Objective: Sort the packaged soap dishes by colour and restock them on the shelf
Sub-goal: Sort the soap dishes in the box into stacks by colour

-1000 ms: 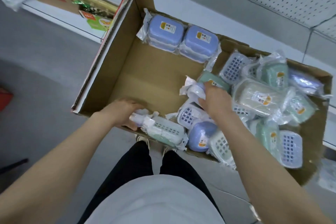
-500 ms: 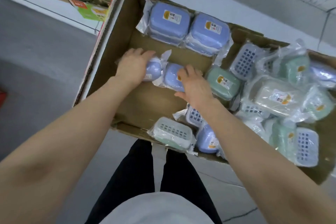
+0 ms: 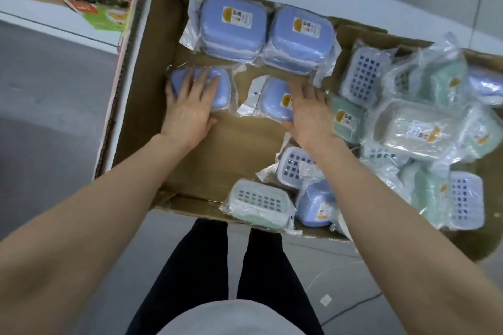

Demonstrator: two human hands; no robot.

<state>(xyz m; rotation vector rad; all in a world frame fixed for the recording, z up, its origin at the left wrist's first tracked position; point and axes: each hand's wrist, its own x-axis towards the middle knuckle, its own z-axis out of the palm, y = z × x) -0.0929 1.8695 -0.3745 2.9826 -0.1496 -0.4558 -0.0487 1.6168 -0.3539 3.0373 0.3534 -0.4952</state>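
Observation:
A big cardboard box [image 3: 141, 106] holds bagged soap dishes. Two stacks of blue dishes [image 3: 234, 24] [image 3: 299, 35] stand along its far wall. In front of them lie two more blue dishes. My left hand [image 3: 190, 109] rests flat on the left blue dish [image 3: 220, 90], fingers spread. My right hand [image 3: 310, 114] lies with straight fingers on the right blue dish [image 3: 275, 103]. A jumbled heap of green, white and blue dishes [image 3: 419, 128] fills the box's right half.
A green dish [image 3: 258, 207] and a blue dish [image 3: 315, 207] lie at the box's near edge. Bare cardboard floor [image 3: 226, 155] shows between my arms. White shelf boards run behind the box, with boxed goods [image 3: 100, 13] at the upper left. My legs stand below.
Both hands have carried a blue dish each from the near pile to the far left of the box and set them down in front of the blue stacks; fingers have flattened.

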